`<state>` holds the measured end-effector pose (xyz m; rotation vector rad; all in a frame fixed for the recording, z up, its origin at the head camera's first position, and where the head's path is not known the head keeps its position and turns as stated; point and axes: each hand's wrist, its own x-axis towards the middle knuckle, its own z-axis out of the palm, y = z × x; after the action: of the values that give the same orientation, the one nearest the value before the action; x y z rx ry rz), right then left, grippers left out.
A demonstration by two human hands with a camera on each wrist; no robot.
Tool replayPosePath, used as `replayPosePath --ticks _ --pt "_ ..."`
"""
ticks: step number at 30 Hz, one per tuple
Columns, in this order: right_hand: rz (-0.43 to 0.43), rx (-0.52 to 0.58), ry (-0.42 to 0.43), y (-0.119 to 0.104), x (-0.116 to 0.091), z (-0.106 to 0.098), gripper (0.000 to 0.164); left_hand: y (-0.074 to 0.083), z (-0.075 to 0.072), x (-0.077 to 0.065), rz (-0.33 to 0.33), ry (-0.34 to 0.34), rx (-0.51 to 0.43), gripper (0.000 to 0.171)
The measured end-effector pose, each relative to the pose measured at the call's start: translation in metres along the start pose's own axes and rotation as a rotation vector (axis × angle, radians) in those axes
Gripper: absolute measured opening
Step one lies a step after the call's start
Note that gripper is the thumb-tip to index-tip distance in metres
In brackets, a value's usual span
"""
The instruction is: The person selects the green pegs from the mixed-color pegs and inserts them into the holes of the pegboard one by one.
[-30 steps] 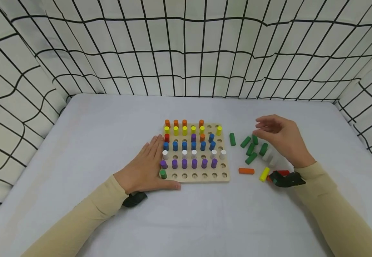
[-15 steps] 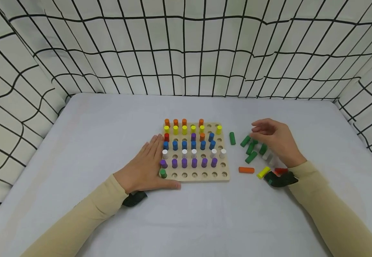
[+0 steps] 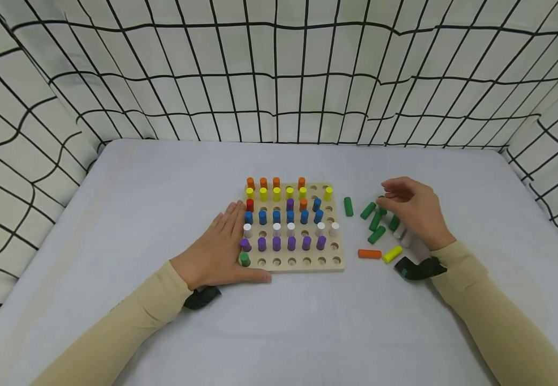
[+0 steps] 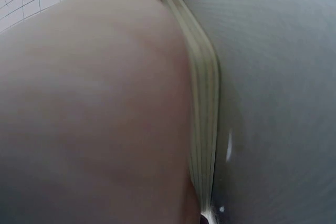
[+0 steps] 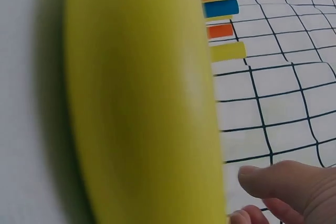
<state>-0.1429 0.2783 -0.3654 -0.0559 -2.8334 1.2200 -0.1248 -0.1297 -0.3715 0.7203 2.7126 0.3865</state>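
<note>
A wooden pegboard [image 3: 314, 262] stands mid-table with rows of coloured pegs upright in its holes. My left hand [image 3: 218, 252] lies with straight fingers along its left side and the thumb at its front edge; in the left wrist view the board's side [image 4: 205, 103] shows beside the hand. My right hand [image 3: 416, 212] hovers over loose green pegs [image 3: 377, 234], thumb and bent fingers apart. The right wrist view shows the thumb [image 5: 283, 179] and fingertips with a gap and no peg between them. A yellow peg [image 5: 147, 98] looms close to that camera, hiding part of the hand.
A single green peg [image 3: 245, 259] stands in the board's front row. Orange [image 3: 369, 254] and yellow [image 3: 392, 254] pegs lie in front of the green ones. White pegs [image 3: 402, 236] lie partly under the right hand. A black wire grid [image 3: 279, 75] on white surrounds the table.
My right hand has shifted left and slightly down over the green pegs, then a little back right. The yellow peg has turned and moved slightly left; the red peg is now hidden. My left hand is still.
</note>
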Motion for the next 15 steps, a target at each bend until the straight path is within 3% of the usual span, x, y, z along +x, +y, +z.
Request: replayPosePath --ticks 7,15 --pt "0.044 -0.008 -0.1 0.0019 0.0031 -0.0003 0.044 -0.0006 -0.0003 -0.0001 -0.002 -0.003 0.006 0.142" --pt "0.046 -0.047 -0.102 0.0059 0.0052 0.0019 0.041 -0.0008 -0.0002 0.0005 -0.005 -0.007 0.003 0.143"
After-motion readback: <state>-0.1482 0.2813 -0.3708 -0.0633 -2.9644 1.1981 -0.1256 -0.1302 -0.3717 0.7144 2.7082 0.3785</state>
